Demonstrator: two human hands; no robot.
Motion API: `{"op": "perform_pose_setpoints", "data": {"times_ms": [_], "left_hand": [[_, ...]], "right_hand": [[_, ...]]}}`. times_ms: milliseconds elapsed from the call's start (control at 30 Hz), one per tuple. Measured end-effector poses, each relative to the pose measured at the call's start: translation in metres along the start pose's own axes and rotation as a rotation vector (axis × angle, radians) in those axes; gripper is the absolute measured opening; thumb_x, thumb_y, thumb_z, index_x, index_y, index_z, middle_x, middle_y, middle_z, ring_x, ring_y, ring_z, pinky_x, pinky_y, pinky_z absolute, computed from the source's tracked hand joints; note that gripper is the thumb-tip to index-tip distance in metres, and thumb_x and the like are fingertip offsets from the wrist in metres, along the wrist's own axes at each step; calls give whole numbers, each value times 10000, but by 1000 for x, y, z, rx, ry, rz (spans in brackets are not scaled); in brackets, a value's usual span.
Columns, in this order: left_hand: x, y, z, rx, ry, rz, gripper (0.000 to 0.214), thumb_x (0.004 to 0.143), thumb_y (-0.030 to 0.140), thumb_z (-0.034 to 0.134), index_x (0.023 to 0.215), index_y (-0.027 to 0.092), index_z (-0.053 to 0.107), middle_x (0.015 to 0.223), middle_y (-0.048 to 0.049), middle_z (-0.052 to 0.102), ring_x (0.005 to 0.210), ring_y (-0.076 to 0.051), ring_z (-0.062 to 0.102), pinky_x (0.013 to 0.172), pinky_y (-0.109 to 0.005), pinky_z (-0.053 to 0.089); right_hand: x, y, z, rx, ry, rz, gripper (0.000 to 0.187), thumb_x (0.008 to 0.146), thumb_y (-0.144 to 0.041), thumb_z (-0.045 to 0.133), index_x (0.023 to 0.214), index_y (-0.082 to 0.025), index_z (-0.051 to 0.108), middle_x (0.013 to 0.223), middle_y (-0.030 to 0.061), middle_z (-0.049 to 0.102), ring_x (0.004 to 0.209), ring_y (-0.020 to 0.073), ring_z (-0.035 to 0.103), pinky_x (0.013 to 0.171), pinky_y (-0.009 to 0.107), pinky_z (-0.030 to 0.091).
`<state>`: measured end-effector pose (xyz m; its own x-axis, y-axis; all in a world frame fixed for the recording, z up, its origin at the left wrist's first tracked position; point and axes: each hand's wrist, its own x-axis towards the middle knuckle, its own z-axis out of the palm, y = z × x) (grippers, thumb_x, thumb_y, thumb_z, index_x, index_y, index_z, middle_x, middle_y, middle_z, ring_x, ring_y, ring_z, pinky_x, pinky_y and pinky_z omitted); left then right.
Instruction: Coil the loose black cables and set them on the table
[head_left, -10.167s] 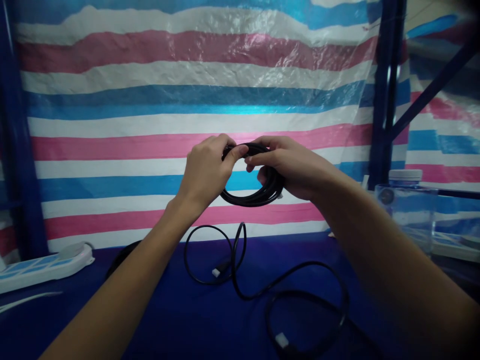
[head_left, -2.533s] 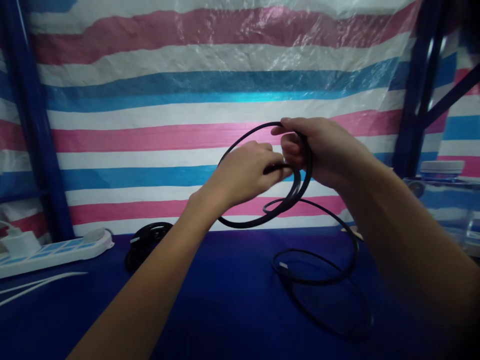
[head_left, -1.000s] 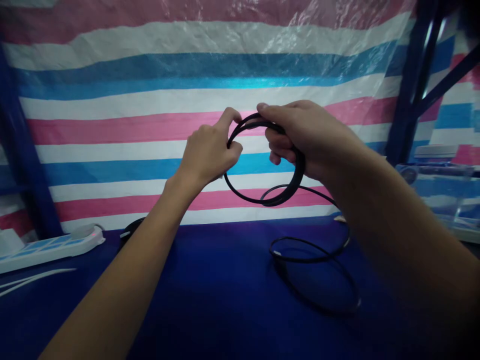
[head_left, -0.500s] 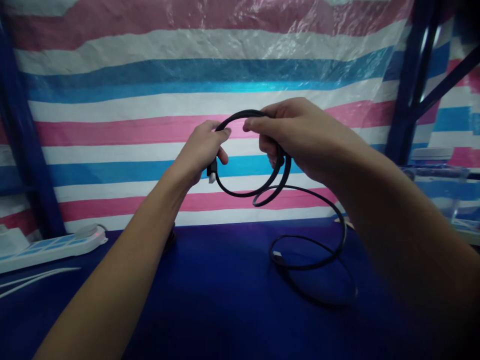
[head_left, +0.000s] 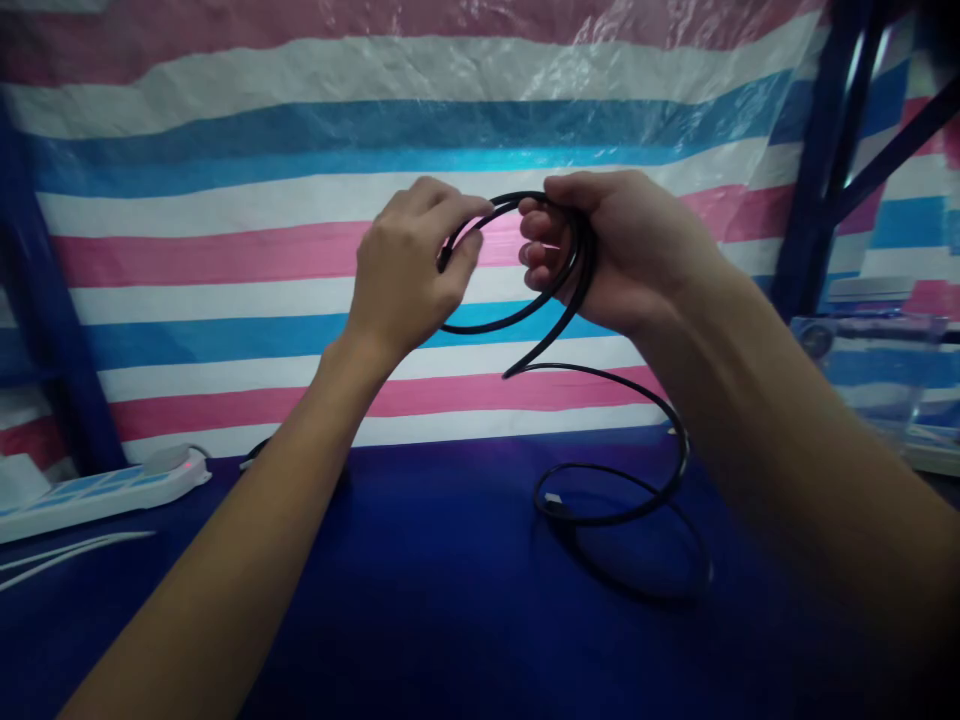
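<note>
A black cable (head_left: 491, 327) is looped into a coil held up between my two hands. My left hand (head_left: 409, 262) grips the coil's left side, thumb and fingers closed on it; the plug seen there before is hidden by this hand. On the coil's upper right, my right hand (head_left: 626, 240) has its thumb on top and its fingers curled inside the loop. From the coil's bottom the loose cable runs down to the right and lies in a loop on the blue table (head_left: 420, 580). A plug with a pale metal tip (head_left: 553, 499) ends it there.
A white power strip (head_left: 112, 488) with a lit red light sits at the left, with white cables (head_left: 82, 546) in front. Blue posts (head_left: 817, 170) flank a striped plastic sheet (head_left: 300, 240) behind. A clear container (head_left: 862, 370) stands at the right.
Both hands have risen slightly with the coil. My left hand has turned so its back faces me, covering the plug. My right hand has rolled, its fingers now curled inside the loop.
</note>
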<state>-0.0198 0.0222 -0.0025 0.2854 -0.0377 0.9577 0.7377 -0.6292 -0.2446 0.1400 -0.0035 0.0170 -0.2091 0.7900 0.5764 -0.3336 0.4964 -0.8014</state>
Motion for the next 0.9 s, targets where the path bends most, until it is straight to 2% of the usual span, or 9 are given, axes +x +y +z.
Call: {"op": "perform_pose_setpoints", "data": {"times_ms": [133, 200, 300, 400, 500, 567, 633, 767, 900], "left_hand": [[-2, 11, 7, -125, -243, 147, 286, 913, 346, 430, 783, 176, 621, 778, -21, 654, 766, -160, 591, 759, -304, 431], [-5, 11, 14, -108, -299, 198, 286, 910, 341, 433, 771, 170, 616, 776, -25, 653, 775, -170, 591, 761, -318, 433], [-9, 4, 20, -8, -137, 162, 144, 871, 230, 477, 883, 186, 613, 950, -52, 643, 979, -214, 559, 885, -370, 404], [-10, -5, 16, 46, 9, 34, 200, 816, 179, 528, 1001, 226, 588, 1073, -66, 605, 1099, -235, 502, 968, -399, 367], [-8, -8, 8, -34, -51, 30, 349, 778, 169, 555, 1120, 244, 555, 1212, -73, 556, 1165, -232, 466, 977, -382, 370], [-8, -6, 6, -176, -160, 12, 341, 804, 148, 482, 1126, 232, 559, 1143, -56, 598, 1069, -196, 533, 907, -341, 419], [-9, -4, 6, -349, -263, -93, 326, 816, 122, 414, 1084, 219, 572, 907, -18, 640, 828, -144, 592, 754, -282, 466], [-10, -3, 10, -611, -429, -316, 218, 808, 128, 432, 963, 214, 558, 660, 24, 532, 533, -91, 492, 485, -202, 399], [-9, -5, 11, -634, -430, -332, 76, 780, 134, 498, 810, 193, 534, 660, 15, 515, 571, -85, 466, 481, -194, 361]], "right_hand": [[1, -4, -6, -18, 27, -27, 222, 874, -159, 357, 681, -146, 466, 534, -26, 396, 437, 60, 378, 427, 180, 343], [2, -4, -10, -49, 43, -27, 222, 873, -156, 358, 677, -143, 462, 532, -32, 379, 428, 50, 358, 413, 172, 313], [4, -1, -14, -134, 40, -9, 176, 871, -163, 392, 714, -143, 472, 545, -35, 410, 400, 40, 343, 392, 171, 292], [2, 3, -13, -258, -47, 27, 116, 858, -159, 433, 759, -150, 493, 507, -57, 351, 356, 37, 281, 360, 180, 255], [-4, 6, -4, -380, -241, 86, 171, 863, -174, 463, 693, -161, 458, 489, -73, 275, 344, 29, 218, 346, 179, 254], [-9, 7, 4, -454, -363, 79, 189, 863, -181, 481, 677, -167, 450, 502, -66, 303, 352, 32, 243, 348, 181, 289], [-13, 6, 8, -532, -414, 36, 200, 856, -180, 500, 660, -166, 462, 515, -51, 350, 359, 38, 285, 346, 187, 315], [-13, 7, 7, -688, -330, -39, 306, 839, -223, 540, 551, -162, 456, 479, -18, 387, 339, 56, 350, 324, 205, 325], [-9, 8, 3, -784, -248, -64, 309, 832, -254, 552, 546, -151, 498, 467, 2, 423, 326, 76, 416, 321, 209, 315]]}}
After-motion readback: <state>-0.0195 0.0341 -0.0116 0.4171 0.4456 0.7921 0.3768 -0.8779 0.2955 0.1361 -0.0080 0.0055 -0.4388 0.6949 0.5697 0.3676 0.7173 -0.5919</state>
